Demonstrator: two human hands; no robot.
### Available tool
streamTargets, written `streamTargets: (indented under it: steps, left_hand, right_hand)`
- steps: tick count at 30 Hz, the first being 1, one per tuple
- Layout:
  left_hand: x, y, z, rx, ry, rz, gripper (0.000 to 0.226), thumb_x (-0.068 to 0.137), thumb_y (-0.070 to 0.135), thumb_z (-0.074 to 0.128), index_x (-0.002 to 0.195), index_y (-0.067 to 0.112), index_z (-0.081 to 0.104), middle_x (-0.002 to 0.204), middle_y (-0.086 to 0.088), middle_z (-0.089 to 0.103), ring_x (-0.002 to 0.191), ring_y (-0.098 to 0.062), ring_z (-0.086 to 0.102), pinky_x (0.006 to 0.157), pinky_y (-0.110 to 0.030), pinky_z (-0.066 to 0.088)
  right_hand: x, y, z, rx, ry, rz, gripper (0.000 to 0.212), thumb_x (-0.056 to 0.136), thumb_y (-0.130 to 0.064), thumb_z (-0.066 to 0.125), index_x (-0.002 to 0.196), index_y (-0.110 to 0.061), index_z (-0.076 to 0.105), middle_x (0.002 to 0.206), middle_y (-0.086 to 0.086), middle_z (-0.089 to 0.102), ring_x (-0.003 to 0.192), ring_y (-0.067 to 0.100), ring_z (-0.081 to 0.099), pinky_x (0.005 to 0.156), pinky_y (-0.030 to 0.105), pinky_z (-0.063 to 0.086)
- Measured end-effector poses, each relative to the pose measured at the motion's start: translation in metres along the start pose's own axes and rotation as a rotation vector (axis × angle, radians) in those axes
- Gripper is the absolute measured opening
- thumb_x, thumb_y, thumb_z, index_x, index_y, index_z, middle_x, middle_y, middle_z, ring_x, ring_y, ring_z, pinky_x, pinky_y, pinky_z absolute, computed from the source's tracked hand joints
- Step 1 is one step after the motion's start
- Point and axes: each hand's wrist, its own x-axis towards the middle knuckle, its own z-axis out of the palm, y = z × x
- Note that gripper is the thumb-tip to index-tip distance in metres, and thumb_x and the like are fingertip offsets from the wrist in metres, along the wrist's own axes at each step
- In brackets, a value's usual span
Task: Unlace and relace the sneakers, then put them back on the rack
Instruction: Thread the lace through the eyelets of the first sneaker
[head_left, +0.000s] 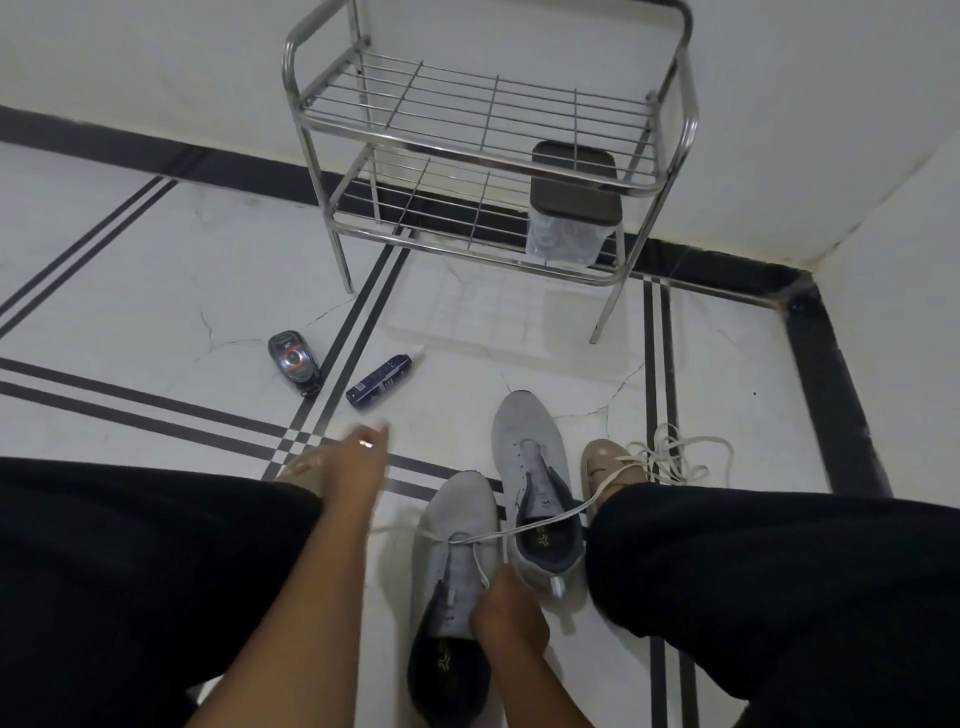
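Two grey sneakers lie on the floor between my legs. The near sneaker (457, 571) has a white lace (545, 522) through its front eyelets. The lace runs right over the far sneaker (530, 457) to a loose pile (675, 452) by my foot. My right hand (511, 621) rests curled on the near sneaker's tongue and pinches a strand of the lace. My left hand (363, 452) is blurred, stretched out over the floor left of the sneakers, with no lace visible in it. The steel shoe rack (488, 140) stands against the wall ahead, both shelves bare of shoes.
A clear container with a dark lid (571, 208) sits on the rack's lower shelf at the right. A shoe-polish sponge (293, 361) and a dark spray bottle (382, 379) lie on the tiled floor to the left. My black-trousered legs flank the sneakers.
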Motion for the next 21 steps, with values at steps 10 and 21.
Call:
streamTargets:
  steps: [10,21]
  left_hand:
    - [-0.059,-0.07,0.074,0.394,-0.258,0.042,0.019,0.094,0.027,0.044,0.093,0.015,0.059,0.094,-0.003,0.064,0.082,-0.022,0.057,0.066,-0.029,0.042]
    - [-0.002,-0.037,0.012,-0.052,0.227,-0.407,0.035,0.098,0.022,0.045,0.124,-0.002,0.048,0.107,-0.015,0.061,0.09,-0.029,0.062,0.073,-0.034,0.05]
  right_hand:
    - [0.005,-0.003,0.003,-0.011,-0.029,-0.003,0.048,0.097,-0.019,0.041,0.143,-0.016,0.03,0.137,0.007,0.052,0.124,0.024,0.052,0.095,0.034,0.044]
    - [0.011,-0.001,0.004,0.095,-0.027,0.047,0.034,0.097,-0.025,0.039,0.129,-0.016,0.043,0.131,0.006,0.055,0.119,0.024,0.055,0.09,0.035,0.045]
